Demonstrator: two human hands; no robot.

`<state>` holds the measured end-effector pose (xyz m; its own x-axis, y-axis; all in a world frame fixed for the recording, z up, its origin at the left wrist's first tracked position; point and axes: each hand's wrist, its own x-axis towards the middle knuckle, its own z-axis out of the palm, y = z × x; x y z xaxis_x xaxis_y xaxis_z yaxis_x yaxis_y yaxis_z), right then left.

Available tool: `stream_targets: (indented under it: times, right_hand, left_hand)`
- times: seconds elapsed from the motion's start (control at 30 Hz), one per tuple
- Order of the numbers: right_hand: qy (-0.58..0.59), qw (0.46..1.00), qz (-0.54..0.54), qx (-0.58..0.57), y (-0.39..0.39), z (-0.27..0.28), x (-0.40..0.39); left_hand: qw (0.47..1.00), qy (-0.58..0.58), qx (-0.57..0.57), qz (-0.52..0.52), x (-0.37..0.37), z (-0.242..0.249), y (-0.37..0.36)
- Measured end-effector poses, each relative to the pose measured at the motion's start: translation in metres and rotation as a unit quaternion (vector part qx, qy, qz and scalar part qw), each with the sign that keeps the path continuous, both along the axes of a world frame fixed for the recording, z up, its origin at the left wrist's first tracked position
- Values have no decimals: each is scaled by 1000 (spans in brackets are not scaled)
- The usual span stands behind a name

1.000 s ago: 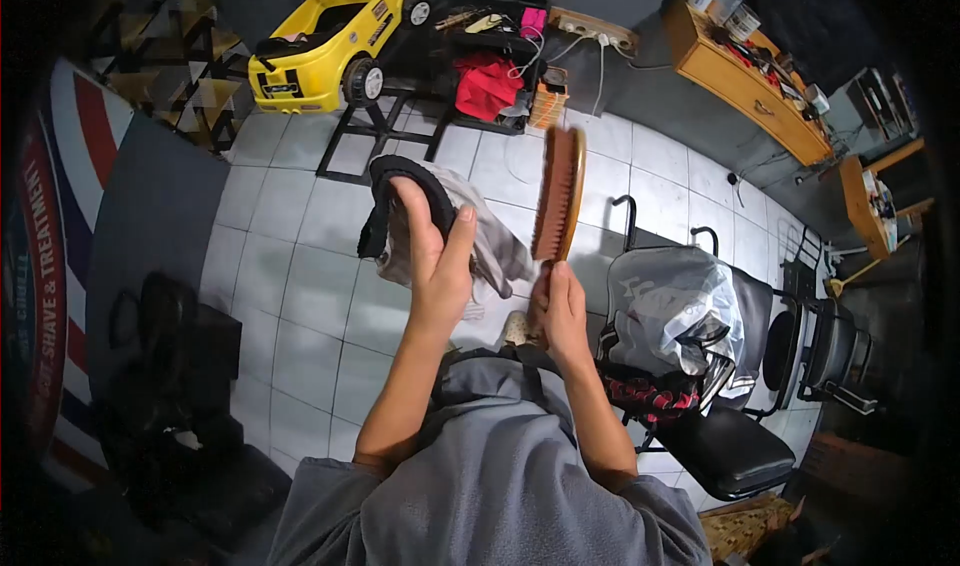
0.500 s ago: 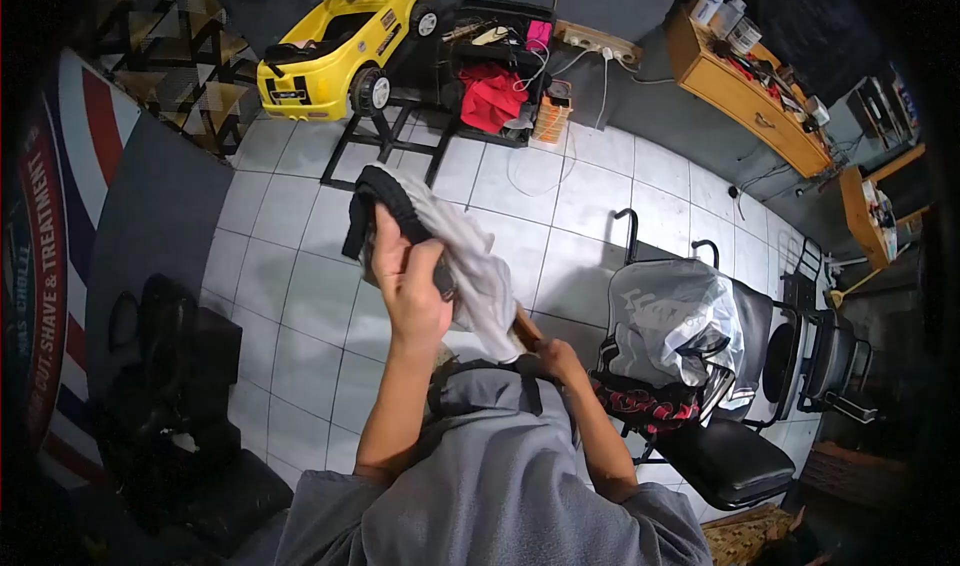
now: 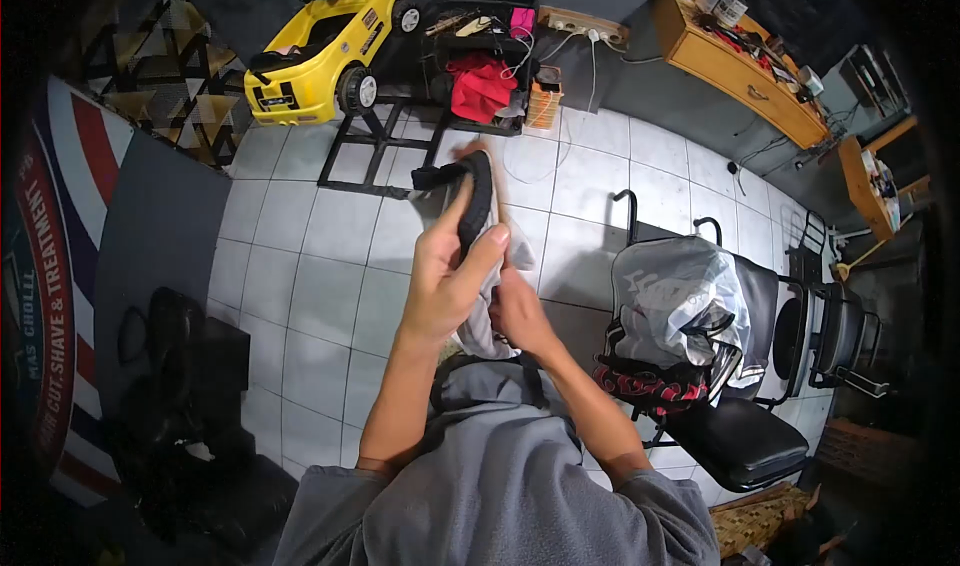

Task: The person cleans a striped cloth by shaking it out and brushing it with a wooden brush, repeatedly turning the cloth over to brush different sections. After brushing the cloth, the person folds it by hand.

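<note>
My left hand (image 3: 445, 281) is closed on a pale grey cloth (image 3: 472, 328) with a thick black ribbed band (image 3: 481, 201) along its edge, thumb pressed against the band. The band curves upward above the fingers, and a black end sticks out to the left. Close beside it, my right hand (image 3: 523, 314) is closed round a brown wooden-looking stick (image 3: 500, 184), which runs up along the band's right side. Motion smears the stick's upper end, and its kind cannot be made out. The cloth hangs between both hands, in front of my grey shirt.
A black chair (image 3: 740, 456) with a clear plastic bag (image 3: 680, 291) on it stands to the right. Ahead are a yellow toy car (image 3: 325, 51), a black case with red cloth (image 3: 482, 88) and a wooden drawer unit (image 3: 740, 81). A barber banner (image 3: 65, 296) stands left.
My left hand has shifted right with the cloth, and the band has turned more upright. My right hand has risen from my waist, bringing the stick up alongside the band.
</note>
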<state>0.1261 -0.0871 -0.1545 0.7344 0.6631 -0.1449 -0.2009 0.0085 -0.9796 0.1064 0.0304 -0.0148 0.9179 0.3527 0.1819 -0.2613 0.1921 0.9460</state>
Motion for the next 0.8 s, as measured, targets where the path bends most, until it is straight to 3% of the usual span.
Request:
stream_targets:
  times: [0.03, 0.1, 0.17, 0.23, 0.3, 0.33, 0.37, 0.4, 0.47, 0.5, 0.53, 0.67, 0.73, 0.8]
  right_hand:
    - [-84, 991, 23, -106, 0, -31, -2]
    - [-250, 916, 68, -307, -9, -96, -5]
    - [-214, 868, 171, -415, -44, -202, -8]
    - [-195, 815, 262, -479, -75, -182, -2]
    - [-209, 801, 204, -523, -116, -256, -2]
    - [-209, 801, 165, -536, -117, -247, 5]
    - [-173, 832, 116, -514, -119, -237, 14]
    - [-137, 858, 65, -491, -114, -193, 25]
    - [-54, 950, -111, -286, -93, -147, 40]
    - [85, 974, -96, -187, -80, -90, 49]
    - [221, 969, -77, -81, -69, -33, 54]
    - [234, 961, 55, 137, -54, 35, 43]
    - [201, 949, 185, 156, -47, 37, 39]
    - [195, 954, 219, 66, -43, 13, 33]
  left_hand:
    - [1000, 11, 3, -6, -1, 4, 0]
    - [1000, 3, -25, 1, -2, 14, -2]
    - [1000, 5, -27, 9, -7, 20, 4]
    - [998, 12, -48, 33, -10, 20, 7]
    - [992, 4, -105, 71, -10, 21, 9]
    - [988, 6, -126, 85, -10, 21, 8]
    - [984, 8, -147, 99, -11, 21, 8]
    - [991, 12, -120, 61, -12, 16, 12]
    - [998, 20, -64, -14, -15, 2, 24]
    - [996, 39, -75, 28, -12, 10, 9]
    - [998, 54, -41, -17, -14, 6, 12]
    - [995, 43, -31, -88, -15, 10, 9]
    - [994, 23, -68, -83, -16, 11, 8]
    - [990, -2, -127, -56, -16, 15, 10]
